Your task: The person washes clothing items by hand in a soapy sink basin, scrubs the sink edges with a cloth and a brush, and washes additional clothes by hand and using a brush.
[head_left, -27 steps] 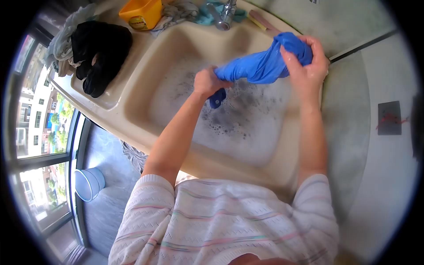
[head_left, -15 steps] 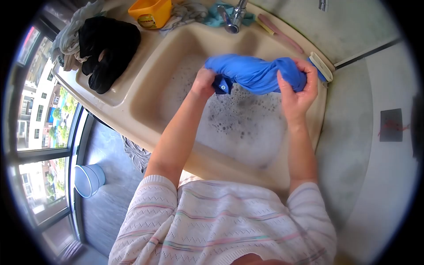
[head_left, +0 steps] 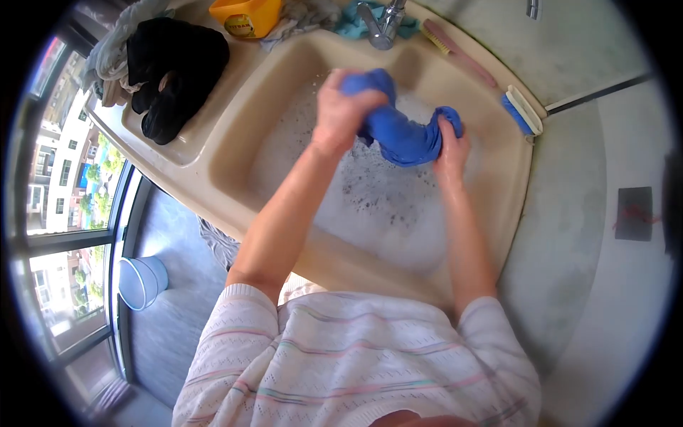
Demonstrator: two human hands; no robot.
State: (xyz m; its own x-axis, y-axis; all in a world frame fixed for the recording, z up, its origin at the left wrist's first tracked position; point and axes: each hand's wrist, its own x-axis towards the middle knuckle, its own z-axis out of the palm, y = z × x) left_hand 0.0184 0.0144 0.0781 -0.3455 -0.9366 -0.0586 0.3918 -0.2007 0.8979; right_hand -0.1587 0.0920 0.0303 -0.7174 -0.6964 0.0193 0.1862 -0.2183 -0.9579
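Now gripping 1 blue cloth [head_left: 405, 139] in left hand [head_left: 340, 110] and right hand [head_left: 452, 151], held apart, with foamy water [head_left: 388, 220] beneath both.

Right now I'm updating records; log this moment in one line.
left hand: holds one end of blue cloth; right hand: holds the other end; sink: sudsy water; pink-handled brush: on sink's edge

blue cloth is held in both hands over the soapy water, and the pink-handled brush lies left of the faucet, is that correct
No, the pink-handled brush lies right of the faucet, not left, as the head view shows. The rest is right: the left hand and right hand hold the blue cloth over the soapy water.
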